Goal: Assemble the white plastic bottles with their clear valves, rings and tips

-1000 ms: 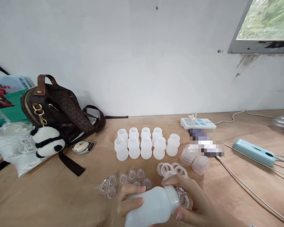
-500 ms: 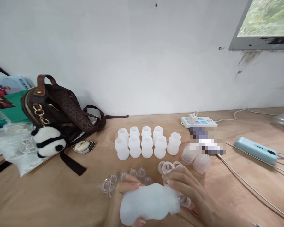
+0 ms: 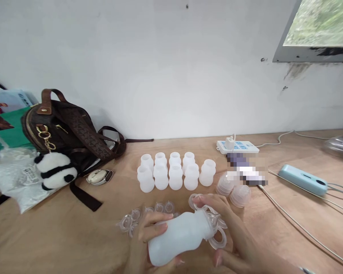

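My left hand [image 3: 153,232] is closed around a frosted white baby bottle [image 3: 177,238], tilted with its mouth to the right. A clear nipple [image 3: 213,218] sits at the bottle's mouth. Beyond the bottle, my right hand [image 3: 225,217] has thumb and fingers spread apart, its fingertips over a group of translucent rings [image 3: 218,239]. Whether the fingertips touch a ring I cannot tell. Several clear nipples [image 3: 126,222] lie on the table behind my left hand, some of them hidden by it.
Several white bottle bodies [image 3: 175,177] stand in rows at the middle back. To their right are stacked clear domed caps [image 3: 240,196], a power strip [image 3: 237,146], a cable and a light-blue device [image 3: 303,179]. A brown backpack [image 3: 71,129] and a mouse [image 3: 98,177] occupy the left.
My right hand has come off the bottle's mouth and opened over the rings, which uncovers the nipple. The left hand still grips the bottle, now tilted up more to the right.
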A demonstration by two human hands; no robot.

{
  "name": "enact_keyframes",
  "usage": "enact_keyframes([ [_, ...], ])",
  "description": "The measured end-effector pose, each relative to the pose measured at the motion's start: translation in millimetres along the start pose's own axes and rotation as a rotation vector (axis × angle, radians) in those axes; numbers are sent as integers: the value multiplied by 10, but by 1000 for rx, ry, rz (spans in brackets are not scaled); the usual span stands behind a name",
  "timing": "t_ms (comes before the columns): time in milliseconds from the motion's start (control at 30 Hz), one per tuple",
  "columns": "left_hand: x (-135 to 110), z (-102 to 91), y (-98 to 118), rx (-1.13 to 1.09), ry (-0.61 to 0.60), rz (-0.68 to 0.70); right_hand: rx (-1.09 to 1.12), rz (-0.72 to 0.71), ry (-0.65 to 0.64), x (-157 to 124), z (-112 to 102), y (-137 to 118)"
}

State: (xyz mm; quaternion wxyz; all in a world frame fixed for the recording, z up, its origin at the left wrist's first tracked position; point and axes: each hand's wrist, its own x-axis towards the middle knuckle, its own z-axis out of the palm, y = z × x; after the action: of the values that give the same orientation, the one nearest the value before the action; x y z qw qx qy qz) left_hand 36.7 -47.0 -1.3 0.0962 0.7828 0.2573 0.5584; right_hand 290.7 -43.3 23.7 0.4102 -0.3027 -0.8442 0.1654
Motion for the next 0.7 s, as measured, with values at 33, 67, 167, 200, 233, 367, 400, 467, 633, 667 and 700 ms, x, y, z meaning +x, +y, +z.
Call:
enact_keyframes([
  [33, -9, 2, -1, 7, -1, 28, -6, 45, -1, -2, -6, 7],
  [67, -19, 7, -5, 11, 8, 51, -16, 80, -1, -3, -14, 12],
  [167, -36, 34, -7, -37, 44, 31, -25, 91, 9, 9, -33, 4],
  [200, -34, 42, -2, -58, 47, -6, -13, 68, 8, 15, -36, -5],
  [233, -30, 48, 2, -74, 44, -43, 5, 41, 4, 19, -37, -14],
  [367, -55, 56, -20, -41, 53, -39, 70, 34, -20, -4, -29, -30],
  [400, -73, 56, -35, -28, 49, -22, 72, 62, -22, -16, -29, -23],
  [467, -106, 57, -58, -10, 32, 8, 44, 121, -25, -29, -37, -7],
  [633, -51, 55, 16, -101, 2, -38, 37, 70, -49, 23, -98, -27],
  [667, -17, 49, 46, -152, 5, -100, 41, 5, -40, 36, -109, -40],
  [700, 20, 40, 74, -205, 12, -171, 32, -66, -23, 45, -117, -51],
])
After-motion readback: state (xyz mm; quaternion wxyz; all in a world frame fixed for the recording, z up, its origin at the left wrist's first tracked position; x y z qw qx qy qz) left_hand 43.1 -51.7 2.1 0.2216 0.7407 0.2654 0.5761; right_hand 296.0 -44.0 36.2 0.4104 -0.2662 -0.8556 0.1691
